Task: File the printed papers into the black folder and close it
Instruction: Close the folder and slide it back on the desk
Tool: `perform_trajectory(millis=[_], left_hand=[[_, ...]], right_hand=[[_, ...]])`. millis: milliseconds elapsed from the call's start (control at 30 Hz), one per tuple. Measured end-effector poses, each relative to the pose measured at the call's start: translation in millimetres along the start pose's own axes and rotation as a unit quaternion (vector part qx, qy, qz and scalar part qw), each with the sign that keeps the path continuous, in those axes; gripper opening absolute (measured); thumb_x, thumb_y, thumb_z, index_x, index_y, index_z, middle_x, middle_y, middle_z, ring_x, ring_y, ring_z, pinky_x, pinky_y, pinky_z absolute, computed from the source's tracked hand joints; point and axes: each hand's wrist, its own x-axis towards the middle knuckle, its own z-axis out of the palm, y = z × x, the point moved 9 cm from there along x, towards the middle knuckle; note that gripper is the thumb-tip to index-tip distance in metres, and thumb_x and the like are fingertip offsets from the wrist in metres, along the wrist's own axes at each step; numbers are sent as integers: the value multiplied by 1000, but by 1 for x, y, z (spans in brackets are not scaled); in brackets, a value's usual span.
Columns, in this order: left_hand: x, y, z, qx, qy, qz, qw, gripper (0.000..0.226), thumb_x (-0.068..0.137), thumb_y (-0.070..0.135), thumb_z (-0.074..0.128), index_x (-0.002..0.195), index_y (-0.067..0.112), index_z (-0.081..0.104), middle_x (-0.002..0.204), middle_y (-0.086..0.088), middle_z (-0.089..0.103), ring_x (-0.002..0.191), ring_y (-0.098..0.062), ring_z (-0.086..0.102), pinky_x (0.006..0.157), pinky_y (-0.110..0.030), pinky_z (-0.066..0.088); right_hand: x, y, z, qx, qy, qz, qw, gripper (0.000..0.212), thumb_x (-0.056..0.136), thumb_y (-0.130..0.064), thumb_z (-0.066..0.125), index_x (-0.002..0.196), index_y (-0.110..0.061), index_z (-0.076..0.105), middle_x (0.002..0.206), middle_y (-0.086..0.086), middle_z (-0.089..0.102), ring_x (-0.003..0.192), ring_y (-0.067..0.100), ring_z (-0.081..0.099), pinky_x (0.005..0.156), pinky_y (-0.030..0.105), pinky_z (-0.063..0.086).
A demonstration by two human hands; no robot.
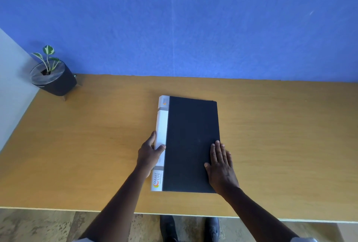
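Note:
The black folder (190, 137) lies closed on the wooden table (87, 145), its white labelled spine on the left. My left hand (149, 154) grips that spine near its lower half, thumb on top. My right hand (220, 168) rests flat on the cover at its lower right edge, fingers spread. No printed papers show outside the folder.
A small potted plant (53, 75) in a dark pot stands at the table's far left corner against the blue wall. The table's front edge (58, 208) runs close to me, with floor and shoes below it.

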Motion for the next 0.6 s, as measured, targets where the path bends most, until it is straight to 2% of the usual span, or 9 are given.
perform_trajectory(millis=[100,167,267,333,400,500,600], left_hand=[[2,-2,-1,-26,-18,14,999,69,93,26,67,154,28,34,153,7,46,135,-19,51,110,-41,46],[4,-8,-1,-57,-24,4,998,68,92,27,67,153,30,36,149,6,52,129,-15,57,108,-40,48],[2,-10,-2,-100,-24,-5,995,60,93,22,65,149,28,43,127,3,69,105,-13,70,88,-30,58],[-2,-7,-5,-111,-21,3,994,52,96,18,62,145,23,47,112,7,73,94,-10,72,73,-20,57],[-4,-6,-11,-125,-16,8,992,47,97,16,61,142,21,49,105,13,73,88,-3,71,66,-15,54],[-2,-6,-25,-150,-8,16,989,43,98,14,60,139,24,50,107,17,70,86,8,69,67,-11,52],[4,-11,-40,-182,-2,11,983,43,99,15,59,140,25,51,115,9,72,97,-4,70,80,-21,54]], right_hand=[[0,-1,-3,15,5,-5,1000,76,93,-49,5,157,-10,-5,164,9,-15,153,25,-11,124,39,-4],[2,-1,-5,38,7,0,999,79,91,-54,5,157,-12,-4,164,6,-15,153,22,-13,124,37,-7],[3,2,-10,78,24,19,996,83,91,-58,12,159,-13,0,165,2,-11,153,18,-10,124,35,-5],[3,3,-13,103,33,28,994,84,91,-61,19,159,-14,1,165,1,-8,154,17,-7,124,34,-2],[4,1,-14,114,38,33,992,85,92,-62,23,159,-15,1,166,1,-6,154,18,-5,124,34,-2],[7,-5,-15,146,44,45,987,84,94,-60,29,159,-18,-3,168,3,0,154,21,-5,125,37,2],[15,-20,-24,176,57,45,982,82,94,-60,29,159,-20,-2,167,6,10,154,24,5,125,43,13]])
